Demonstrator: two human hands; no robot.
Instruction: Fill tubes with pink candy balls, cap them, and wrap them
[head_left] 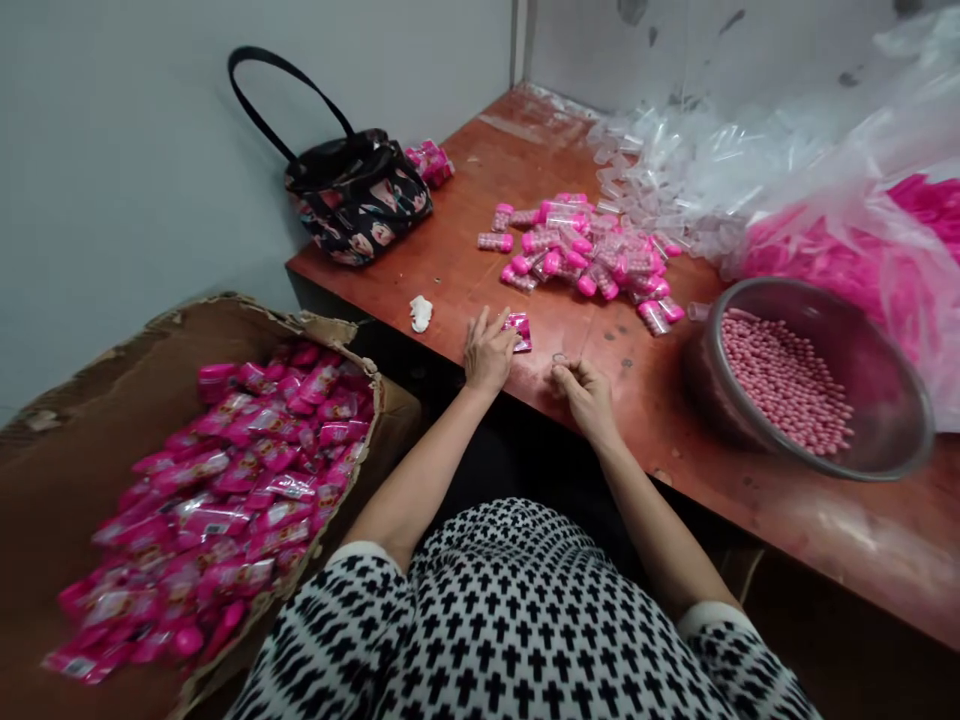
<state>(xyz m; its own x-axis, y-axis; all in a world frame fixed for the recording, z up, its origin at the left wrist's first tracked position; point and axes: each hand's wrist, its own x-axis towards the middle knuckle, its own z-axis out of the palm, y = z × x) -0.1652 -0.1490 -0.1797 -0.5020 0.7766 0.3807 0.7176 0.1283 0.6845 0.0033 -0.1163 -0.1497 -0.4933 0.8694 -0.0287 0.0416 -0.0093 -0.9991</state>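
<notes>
My left hand (pixel 489 352) lies on the table's front part with its fingers stretched out. Its fingertips touch a small, flat, shiny pink packet (pixel 520 333). Just to the right, my right hand (pixel 585 395) is closed in a pinch low over the tabletop. A small pale bit shows at its fingertips, too little to name. Beyond both hands lies a heap of clear tubes with pink caps (pixel 577 245), many filled with pink beads.
A grey bowl of pink beads (pixel 784 380) stands right. Behind it are clear empty tubes (pixel 675 180) and a bag of pink pieces (pixel 825 250). At left, a cardboard box (pixel 379 400) holds pink packets (pixel 225 510). A floral handbag (pixel 364 200) and white scrap (pixel 421 313) lie on the table (pixel 465 220).
</notes>
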